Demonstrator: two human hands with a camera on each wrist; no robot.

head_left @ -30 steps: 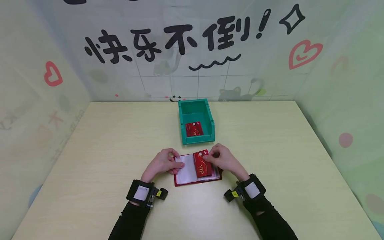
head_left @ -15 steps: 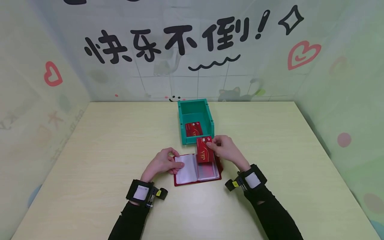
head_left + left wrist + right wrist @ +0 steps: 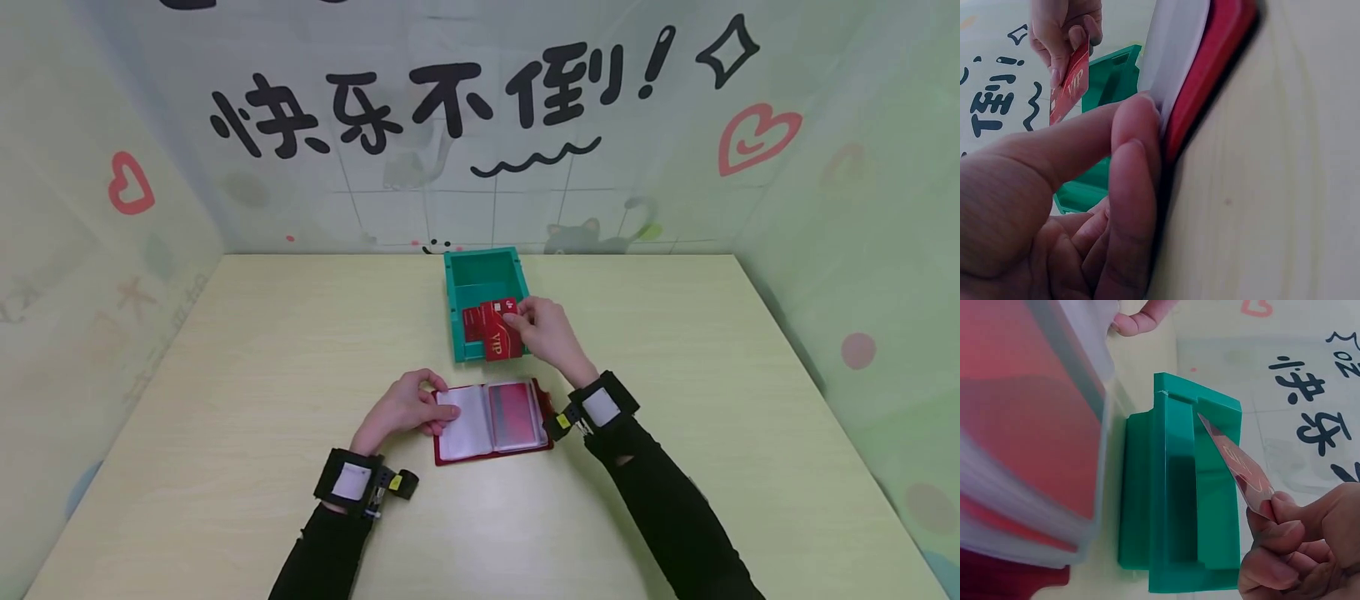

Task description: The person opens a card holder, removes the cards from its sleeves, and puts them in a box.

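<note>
A red VIP card (image 3: 499, 332) is pinched between the thumb and fingers of my right hand (image 3: 547, 335), at the front opening of the green bin (image 3: 480, 268). In the right wrist view the card (image 3: 1241, 467) slants over the bin (image 3: 1175, 506). Another red card (image 3: 472, 324) lies inside the bin, partly hidden behind the held one. My left hand (image 3: 408, 407) grips the left edge of an open card holder (image 3: 457, 461) with a red cover, thumb on its clear page (image 3: 467, 421). A pink-red insert (image 3: 513, 415) shows through the right-hand sleeve.
The pale wooden table (image 3: 315, 333) runs back to a printed cloth backdrop (image 3: 375, 183), which also rises at both sides. The bin stands just behind the card holder. Each wrist wears a black camera strap (image 3: 351, 483).
My right hand has lifted the card off the holder's right page and carried it away from me to the bin, uncovering the pink sleeve. The left hand stays on the holder.
</note>
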